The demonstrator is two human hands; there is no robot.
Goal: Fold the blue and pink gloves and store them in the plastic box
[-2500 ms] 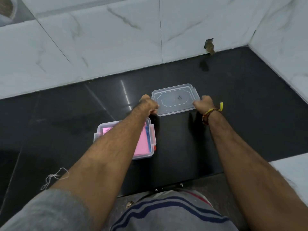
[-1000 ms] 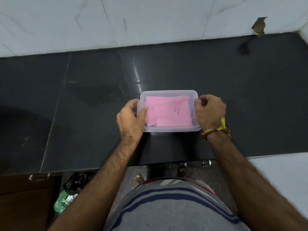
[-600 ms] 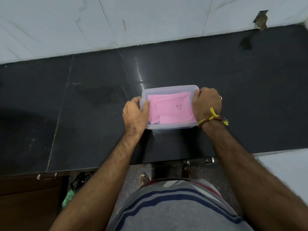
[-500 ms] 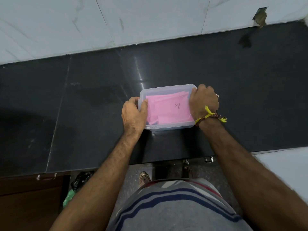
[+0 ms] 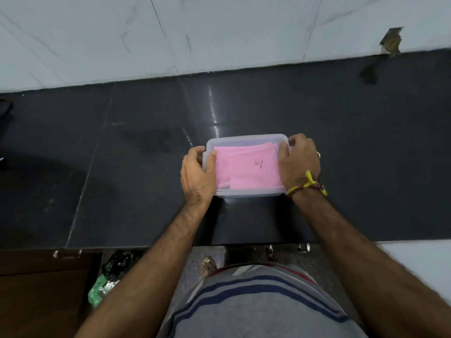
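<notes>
A clear plastic box (image 5: 246, 140) sits on the black counter with its clear lid on top. Folded pink gloves (image 5: 246, 167) show through the lid; a sliver of blue shows at the lower left inside. My left hand (image 5: 197, 174) grips the box's left end, thumb on the lid and fingers curled over the side. My right hand (image 5: 299, 159) grips the right end, fingers curled over the far right corner; a yellow and red thread is tied around that wrist.
The black counter (image 5: 122, 167) runs left to right, with a white marble wall (image 5: 219, 32) behind it. The wall has a chipped hole (image 5: 390, 41) at the far right. Below the counter's front edge are a wooden cabinet (image 5: 36, 289), green and black bags (image 5: 107, 276) and my feet.
The lid, which lay apart on the counter, now sits on the box. Over the last second both hands stayed at the box's ends, the right hand sliding further over its end.
</notes>
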